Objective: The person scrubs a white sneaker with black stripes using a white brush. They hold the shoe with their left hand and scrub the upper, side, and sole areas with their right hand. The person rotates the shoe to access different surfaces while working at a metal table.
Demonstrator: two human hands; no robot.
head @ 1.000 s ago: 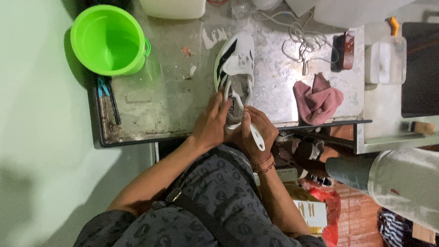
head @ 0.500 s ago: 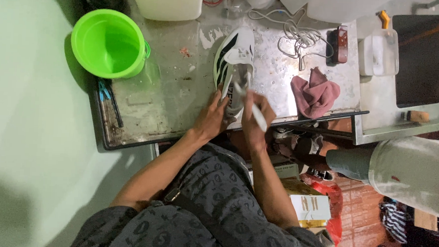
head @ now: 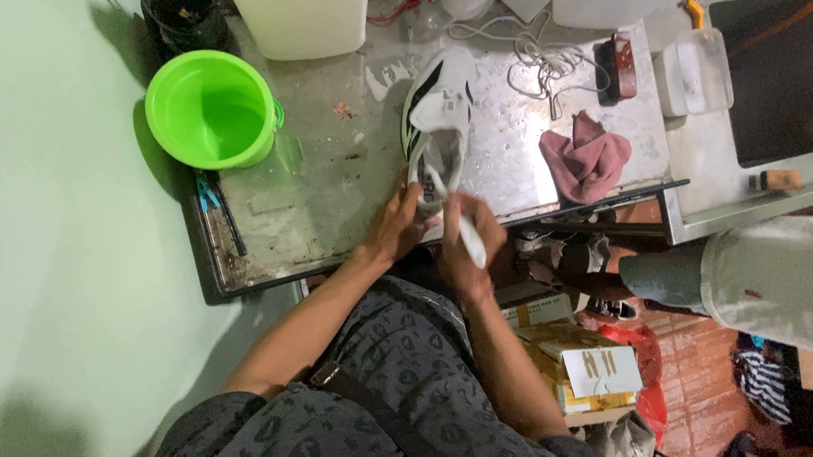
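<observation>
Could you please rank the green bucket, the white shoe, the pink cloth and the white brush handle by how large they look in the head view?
1. green bucket
2. white shoe
3. pink cloth
4. white brush handle, partly hidden in the right hand

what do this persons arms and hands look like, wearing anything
Both forearms are bare from above the elbow down, with no gloves on the left hand or the right hand. No watch or ring shows. The person wears a dark grey top with a darker repeating pattern, and a dark strap crosses it diagonally.
</observation>
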